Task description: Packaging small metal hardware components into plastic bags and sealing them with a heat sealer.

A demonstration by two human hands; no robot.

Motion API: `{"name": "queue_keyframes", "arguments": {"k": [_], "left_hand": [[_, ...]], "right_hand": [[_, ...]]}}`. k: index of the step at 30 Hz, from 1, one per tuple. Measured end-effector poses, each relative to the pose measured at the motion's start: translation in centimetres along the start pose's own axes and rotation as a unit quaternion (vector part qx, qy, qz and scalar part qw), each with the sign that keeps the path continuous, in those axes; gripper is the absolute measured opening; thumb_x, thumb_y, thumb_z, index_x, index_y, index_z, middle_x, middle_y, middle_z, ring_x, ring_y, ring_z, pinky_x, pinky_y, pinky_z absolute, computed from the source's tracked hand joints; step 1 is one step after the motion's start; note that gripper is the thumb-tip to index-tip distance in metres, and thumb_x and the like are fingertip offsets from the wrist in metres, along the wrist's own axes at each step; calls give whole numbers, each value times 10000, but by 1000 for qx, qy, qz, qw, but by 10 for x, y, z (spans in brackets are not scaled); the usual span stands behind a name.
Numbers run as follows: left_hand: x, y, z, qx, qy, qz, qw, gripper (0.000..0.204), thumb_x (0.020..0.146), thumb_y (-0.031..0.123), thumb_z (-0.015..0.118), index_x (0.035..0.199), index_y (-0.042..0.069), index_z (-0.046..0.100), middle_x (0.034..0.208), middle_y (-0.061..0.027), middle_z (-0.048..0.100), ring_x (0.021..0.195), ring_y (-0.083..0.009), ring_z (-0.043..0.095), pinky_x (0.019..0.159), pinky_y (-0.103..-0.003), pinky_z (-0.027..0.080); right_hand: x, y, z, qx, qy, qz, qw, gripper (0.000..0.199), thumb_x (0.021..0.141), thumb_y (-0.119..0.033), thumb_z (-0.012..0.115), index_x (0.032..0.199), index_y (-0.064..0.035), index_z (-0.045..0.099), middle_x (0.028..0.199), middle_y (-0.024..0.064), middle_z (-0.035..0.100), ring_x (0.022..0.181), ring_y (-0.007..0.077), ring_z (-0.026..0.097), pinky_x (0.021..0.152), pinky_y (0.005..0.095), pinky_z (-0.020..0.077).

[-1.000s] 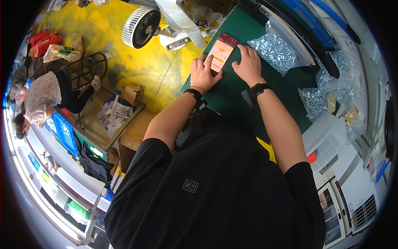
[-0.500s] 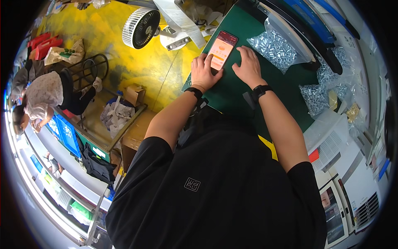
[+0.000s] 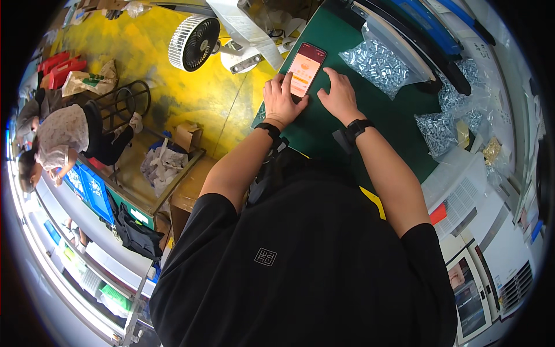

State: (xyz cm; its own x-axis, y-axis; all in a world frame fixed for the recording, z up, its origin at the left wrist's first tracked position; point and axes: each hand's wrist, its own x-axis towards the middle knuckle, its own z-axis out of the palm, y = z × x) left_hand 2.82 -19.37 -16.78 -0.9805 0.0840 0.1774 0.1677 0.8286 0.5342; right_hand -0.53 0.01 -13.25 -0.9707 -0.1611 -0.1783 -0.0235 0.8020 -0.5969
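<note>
Your L hand (image 3: 281,103) touches phone (image 3: 309,58), R hand (image 3: 341,101) nr it, both w/ fingers (image 3: 333,78) spread; bag of metal pcs (image 3: 378,63) R on counter (image 3: 393,127), fan (image 3: 194,43) L.

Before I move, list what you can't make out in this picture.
All in the head view:
- Phone's lower left end: hidden by the left hand.
- Fine print on its screen: too small.
- Green table's near part: covered by the black shirt.
- Pale pieces in the blue tray at left: too small to identify.
</note>
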Motion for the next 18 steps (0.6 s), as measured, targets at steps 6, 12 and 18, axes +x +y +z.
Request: {"name": "queue_keyframes", "arguments": {"k": [6, 12, 18], "left_hand": [[11, 16, -3, 26, -26, -27, 999, 890, 685, 366, 843, 1445, 89, 471, 1298, -173, 527, 1150, -377, 498, 1004, -483, 410], [27, 34, -26, 55, -86, -51, 993, 933, 705, 302, 828, 1500, 78, 395, 1276, -181, 576, 1070, -401, 549, 986, -489, 423], [28, 44, -43, -250, -179, -235, 922, 1050, 706, 258, 846, 1565, 99, 262, 1183, -195, 656, 1055, -402, 645, 963, -450, 508]], "right_hand": [[-10, 10, 5, 72, 22, 41, 996, 580, 828, -149, 714, 1360, -28, 516, 1251, 199, 649, 1120, 347, 630, 968, 442, 519], [-23, 19, -1, 264, -32, 173, 948, 530, 874, -137, 703, 1351, -4, 515, 1284, 174, 649, 1079, 265, 677, 901, 402, 553], [-23, 17, -16, 495, -52, 202, 843, 489, 999, -342, 592, 1337, 5, 524, 1308, 154, 633, 1138, 228, 650, 928, 408, 540]]}}
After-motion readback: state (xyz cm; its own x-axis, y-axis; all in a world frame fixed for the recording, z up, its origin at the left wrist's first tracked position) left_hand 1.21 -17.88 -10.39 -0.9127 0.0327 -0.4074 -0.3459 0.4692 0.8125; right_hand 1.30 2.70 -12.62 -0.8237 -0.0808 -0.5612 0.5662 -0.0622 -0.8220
